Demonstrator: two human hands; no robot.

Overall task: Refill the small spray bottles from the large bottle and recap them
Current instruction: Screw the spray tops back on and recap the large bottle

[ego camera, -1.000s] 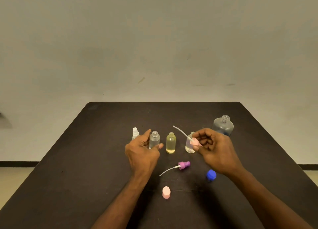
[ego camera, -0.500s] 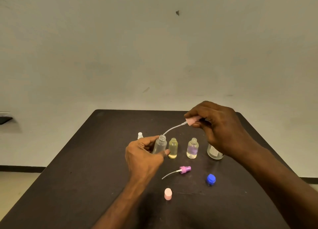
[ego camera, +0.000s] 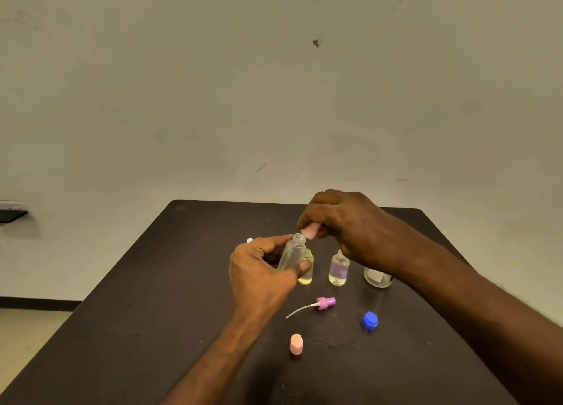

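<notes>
Head view, sole camera. Half a second ago the pink spray head's dip tube was only entering the neck of the clear small bottle; now the pink spray head [ego camera: 309, 231] sits right at the bottle mouth, tilted, with the tube no longer visible outside. A second ago the bottle stood on the surface; it is now lifted and leaning toward the right hand. Judgement: recapping of this bottle is in hand, insertion nearly complete, seating and screwing down not yet done.

The left hand [ego camera: 264, 270] grips the clear small bottle [ego camera: 292, 254], fingers and thumb curled round its body. The right hand [ego camera: 344, 225] pinches the pink spray head between fingertips, directly above and just right of the bottle neck, touching or nearly touching it; which cannot be told.

On the dark surface [ego camera: 152, 313], behind the held bottle: a yellowish bottle [ego camera: 306, 275] and a bottle with faint purple contents [ego camera: 338, 269], both uncapped, and the large bottle [ego camera: 377, 278], partly hidden by the right forearm. Nearer: a purple spray head [ego camera: 325, 303] with tube, a blue cap [ego camera: 370, 321], a pink cover [ego camera: 296, 344].
</notes>
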